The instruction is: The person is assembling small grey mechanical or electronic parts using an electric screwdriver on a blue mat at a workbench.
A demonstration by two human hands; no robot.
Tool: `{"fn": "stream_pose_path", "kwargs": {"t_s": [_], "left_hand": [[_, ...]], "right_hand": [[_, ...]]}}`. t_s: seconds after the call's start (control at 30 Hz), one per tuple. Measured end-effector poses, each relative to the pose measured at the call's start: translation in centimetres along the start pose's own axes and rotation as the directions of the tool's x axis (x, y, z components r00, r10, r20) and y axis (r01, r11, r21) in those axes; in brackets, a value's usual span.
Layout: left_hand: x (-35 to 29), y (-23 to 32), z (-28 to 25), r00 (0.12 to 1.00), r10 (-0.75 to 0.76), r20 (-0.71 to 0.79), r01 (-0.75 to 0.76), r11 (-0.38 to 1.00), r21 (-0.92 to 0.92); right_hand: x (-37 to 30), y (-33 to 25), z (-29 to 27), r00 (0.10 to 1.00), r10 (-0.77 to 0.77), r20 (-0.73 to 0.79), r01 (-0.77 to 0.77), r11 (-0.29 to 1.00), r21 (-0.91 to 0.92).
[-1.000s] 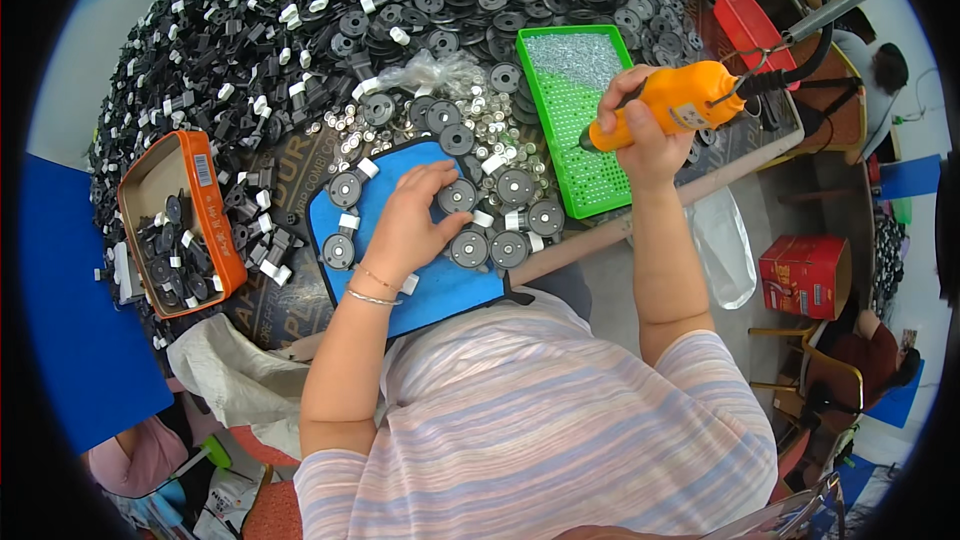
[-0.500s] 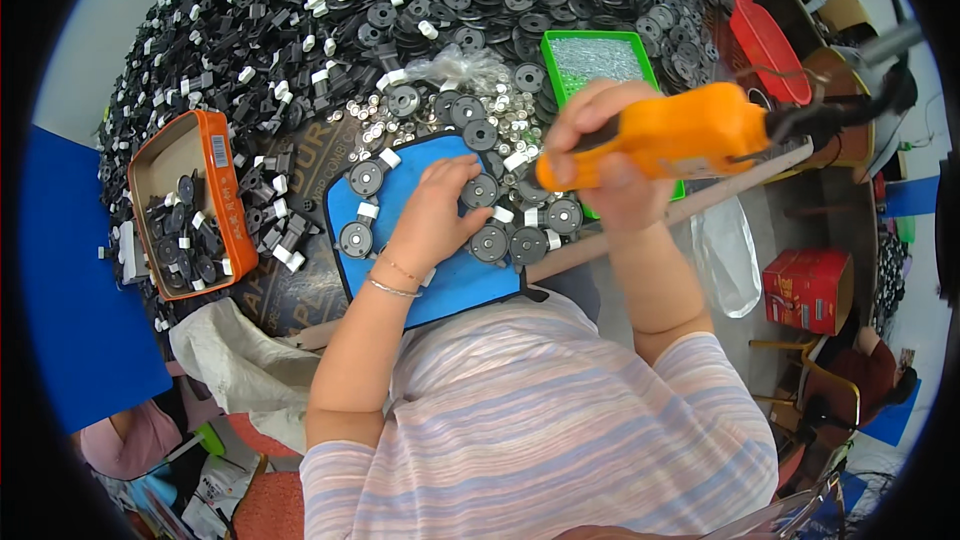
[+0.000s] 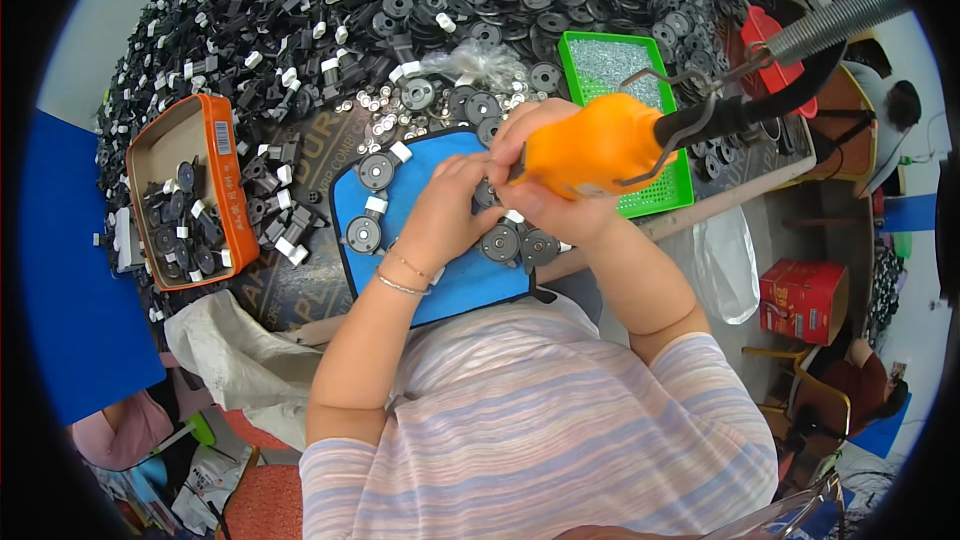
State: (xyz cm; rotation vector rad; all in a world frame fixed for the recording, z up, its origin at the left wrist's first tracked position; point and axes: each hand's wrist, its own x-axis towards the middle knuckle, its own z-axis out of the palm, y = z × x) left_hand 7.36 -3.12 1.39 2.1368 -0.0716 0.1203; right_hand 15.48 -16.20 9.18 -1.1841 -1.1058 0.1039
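Observation:
My right hand (image 3: 563, 212) is wrapped round an orange electric screwdriver (image 3: 595, 145), hung from a spring. Its tip, hidden by my fingers, is over a black round part (image 3: 486, 192) on the blue mat (image 3: 465, 290). Thumb and fingers of my left hand (image 3: 442, 208) close round that part's left side and steady it. Other black discs with white tabs lie on the mat: one disc (image 3: 376, 172) and another disc (image 3: 362, 233) left of my left hand, and a pair near the right edge, including a disc (image 3: 500, 243) below my hands.
A big heap of black parts (image 3: 400, 10) covers the far table. Small silvery pieces (image 3: 385, 115) lie behind the mat. A green tray (image 3: 655, 202) of screws stands right, an orange-rimmed tin (image 3: 238, 230) with parts left. The coiled spring (image 3: 840, 15) slants in from the upper right.
My right hand has brought the electric screwdriver left and down onto the part by my left hand. The left hand has barely moved and keeps its grip.

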Motion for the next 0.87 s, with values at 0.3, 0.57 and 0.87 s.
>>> {"fn": "stream_pose_path", "kwargs": {"t_s": [0.3,0.57,0.87], "left_hand": [[0.0,0.1,-0.1,0.998,0.054,-0.013,-0.054,0.998,-0.023],[-0.1,-0.5,-0.2,0.999,0.035,0.037,-0.034,0.999,-0.028],[-0.8,1.3,-0.9,1.000,0.009,0.022,-0.014,0.974,0.226]], "right_hand": [[-0.5,0.4,0.3,0.997,0.079,0.003,-0.079,0.991,0.111],[0.0,0.8,0.5,0.995,0.078,0.062,-0.085,0.989,0.124],[1.9,-2.8,-3.8,0.998,-0.062,-0.008,0.061,0.922,0.384]]}}
